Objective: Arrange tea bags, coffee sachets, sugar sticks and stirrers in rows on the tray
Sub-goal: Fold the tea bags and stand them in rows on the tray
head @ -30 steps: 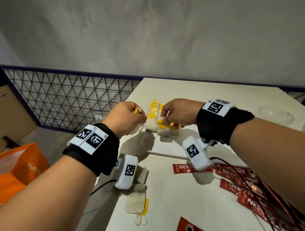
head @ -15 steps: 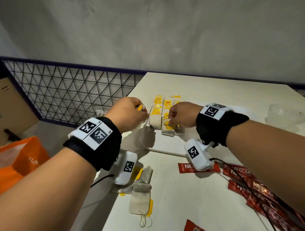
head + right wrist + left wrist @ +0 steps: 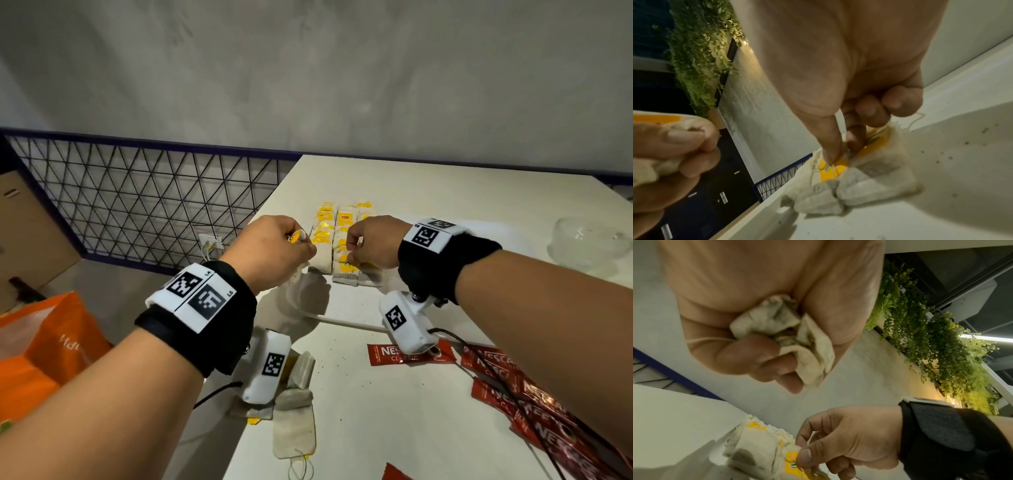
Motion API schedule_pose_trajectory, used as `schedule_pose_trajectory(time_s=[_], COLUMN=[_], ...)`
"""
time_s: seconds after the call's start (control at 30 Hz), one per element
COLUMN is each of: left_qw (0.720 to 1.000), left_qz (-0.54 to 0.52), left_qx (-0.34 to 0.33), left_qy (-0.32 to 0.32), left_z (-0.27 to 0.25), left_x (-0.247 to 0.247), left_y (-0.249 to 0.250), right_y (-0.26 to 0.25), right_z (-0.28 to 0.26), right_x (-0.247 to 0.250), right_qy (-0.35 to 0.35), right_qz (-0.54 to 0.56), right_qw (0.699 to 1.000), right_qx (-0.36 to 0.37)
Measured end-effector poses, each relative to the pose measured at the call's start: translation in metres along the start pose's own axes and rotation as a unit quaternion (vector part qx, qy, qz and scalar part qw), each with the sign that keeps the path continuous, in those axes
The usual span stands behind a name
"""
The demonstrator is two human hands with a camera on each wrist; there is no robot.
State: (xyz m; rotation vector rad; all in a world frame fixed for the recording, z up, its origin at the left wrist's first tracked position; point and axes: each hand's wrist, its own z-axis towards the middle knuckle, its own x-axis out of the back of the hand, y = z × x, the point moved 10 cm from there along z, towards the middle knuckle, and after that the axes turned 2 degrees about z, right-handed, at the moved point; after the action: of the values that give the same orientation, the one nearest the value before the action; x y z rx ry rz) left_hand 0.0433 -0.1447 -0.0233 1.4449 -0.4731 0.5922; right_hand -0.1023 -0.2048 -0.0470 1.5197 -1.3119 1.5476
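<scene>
- Your left hand (image 3: 274, 253) clenches a crumpled white paper tea bag (image 3: 781, 331) in curled fingers.
- Your right hand (image 3: 373, 245) pinches a yellow tag (image 3: 833, 168) on the rowed tea bags (image 3: 342, 246) at the table's (image 3: 445, 212) 12 o'clock.

You had the tea bags (image 3: 346, 246) packed in tight rows at the counter's far left, yellow tags up. A crumpled tea bag (image 3: 785, 335) sat bunched in your left hand (image 3: 274, 251). Loose tea bags (image 3: 294, 425) lay near left; red coffee sachets (image 3: 507, 380) sprawled right.
</scene>
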Motion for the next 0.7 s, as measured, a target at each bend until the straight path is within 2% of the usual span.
schedule_pose_trajectory(time_s=[0.07, 0.1, 0.13, 0.2, 0.23, 0.3, 0.37, 0.47, 0.6, 0.7], left_qw=[0.992, 0.974, 0.944, 0.858, 0.817, 0.766, 0.744, 0.724, 0.698, 0.689], left_qz=[-0.119, -0.213, -0.310, -0.475, -0.533, -0.598, -0.627, -0.654, -0.687, -0.697], left_qx=[0.034, 0.071, 0.116, 0.195, 0.217, 0.229, 0.224, 0.217, 0.201, 0.197], left_qy=[0.004, -0.001, -0.011, -0.034, -0.045, -0.057, -0.057, -0.048, -0.025, -0.012], left_z=[-0.003, -0.005, -0.008, -0.015, -0.017, -0.019, -0.019, -0.021, -0.023, -0.024], left_x=[-0.003, -0.006, -0.011, -0.023, -0.028, -0.034, -0.036, -0.038, -0.037, -0.038], left_y=[-0.006, -0.012, -0.020, -0.030, -0.031, -0.030, -0.028, -0.024, -0.016, -0.015], right_y=[0.000, -0.002, -0.006, -0.021, -0.031, -0.053, -0.073, -0.086, -0.086, -0.083], right_z=[-0.003, -0.005, -0.008, -0.018, -0.025, -0.040, -0.055, -0.066, -0.064, -0.059], right_x=[0.005, 0.011, 0.020, 0.042, 0.052, 0.063, 0.067, 0.068, 0.064, 0.064], right_qy=[0.018, 0.035, 0.059, 0.112, 0.127, 0.123, 0.115, 0.123, 0.139, 0.144], right_qz=[0.002, 0.009, 0.021, 0.069, 0.108, 0.186, 0.214, 0.206, 0.187, 0.174], right_qw=[1.000, 0.999, 0.998, 0.989, 0.982, 0.964, 0.951, 0.948, 0.958, 0.964], right_qx=[0.000, 0.007, 0.020, 0.063, 0.089, 0.147, 0.191, 0.209, 0.167, 0.140])
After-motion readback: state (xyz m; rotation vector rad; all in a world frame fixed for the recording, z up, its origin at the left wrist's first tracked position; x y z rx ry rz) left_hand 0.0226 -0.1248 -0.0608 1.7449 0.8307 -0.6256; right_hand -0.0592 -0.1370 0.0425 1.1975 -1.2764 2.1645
